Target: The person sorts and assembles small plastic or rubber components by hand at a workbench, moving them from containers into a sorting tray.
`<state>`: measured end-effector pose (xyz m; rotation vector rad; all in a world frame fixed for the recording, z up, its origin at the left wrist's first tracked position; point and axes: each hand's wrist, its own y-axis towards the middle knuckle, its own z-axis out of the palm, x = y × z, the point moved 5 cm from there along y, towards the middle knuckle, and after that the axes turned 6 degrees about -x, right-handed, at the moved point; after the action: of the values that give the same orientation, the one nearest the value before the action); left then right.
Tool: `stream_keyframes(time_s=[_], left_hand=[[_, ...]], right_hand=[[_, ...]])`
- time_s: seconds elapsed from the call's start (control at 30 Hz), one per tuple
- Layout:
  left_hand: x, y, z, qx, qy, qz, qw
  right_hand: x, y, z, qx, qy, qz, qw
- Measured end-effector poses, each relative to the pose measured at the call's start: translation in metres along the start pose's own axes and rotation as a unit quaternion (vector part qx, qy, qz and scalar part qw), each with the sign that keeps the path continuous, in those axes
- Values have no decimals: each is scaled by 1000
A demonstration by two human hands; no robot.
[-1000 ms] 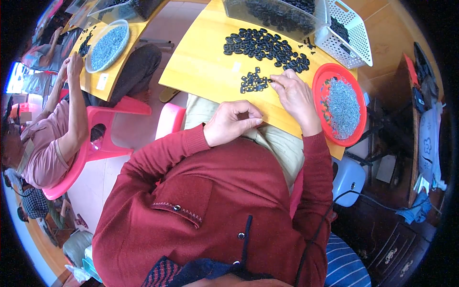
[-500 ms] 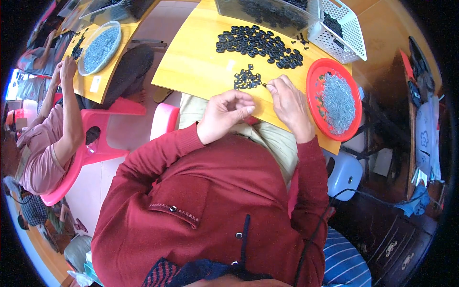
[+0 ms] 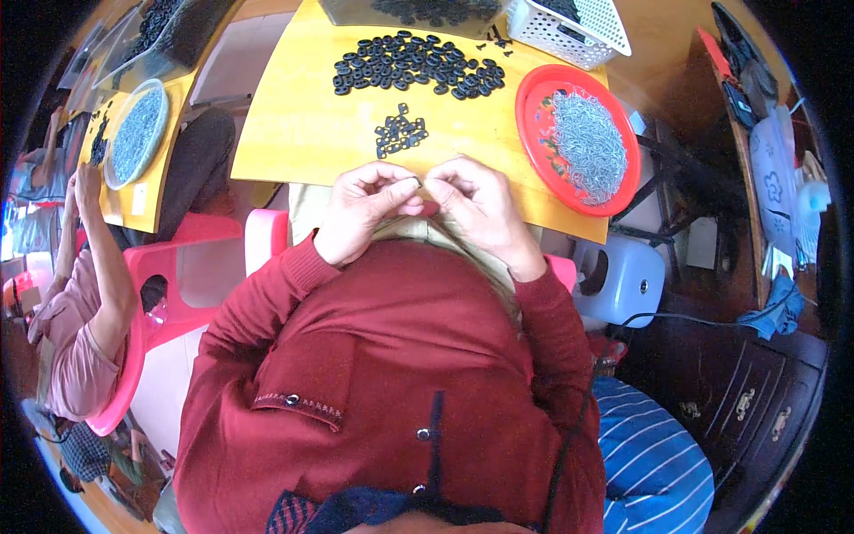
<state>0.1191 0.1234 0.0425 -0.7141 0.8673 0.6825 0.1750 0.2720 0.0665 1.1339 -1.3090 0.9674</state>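
Observation:
My left hand (image 3: pixel 363 212) and my right hand (image 3: pixel 480 209) meet fingertip to fingertip just off the near edge of the yellow table (image 3: pixel 294 125). Both are closed in a pinch. A small black piece (image 3: pixel 418 182) shows at the left fingertips, mostly hidden by them. Whatever the right finger and thumb grip is too small to make out. Just beyond my hands lies a cluster of small black square pieces with holes (image 3: pixel 400 133). Farther back spreads a larger pile of black oval parts (image 3: pixel 409 64).
To the right, a red plate (image 3: pixel 531 116) holds thin silvery metal pins (image 3: pixel 589 147). A white perforated basket (image 3: pixel 569 40) and a clear bin (image 3: pixel 356 13) with black parts stand at the back. At left, another person (image 3: pixel 84 294) works beside a bowl of similar pins (image 3: pixel 138 133).
My right hand has drawn back from the small square pieces to meet my left hand. The left fingers, apart before, now pinch. The whole view has shifted, with the table lying farther left and up.

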Motion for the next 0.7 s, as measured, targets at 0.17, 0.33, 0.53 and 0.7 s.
stream_keyframes(time_s=[0.17,0.33,0.53,0.7], left_hand=[[1,0,0,25,-9,-23,999],[3,-1,5,33,-9,-32,999],[4,-2,5,38,-11,-44,998],[5,-1,6,42,-2,-48,998]], right_hand=[[15,4,-76,-151,-256,-58,953],[18,13,-130,-195,-364,-45,910],[6,32,-136,-124,-497,-70,856],[1,43,-135,-98,-540,-64,834]])
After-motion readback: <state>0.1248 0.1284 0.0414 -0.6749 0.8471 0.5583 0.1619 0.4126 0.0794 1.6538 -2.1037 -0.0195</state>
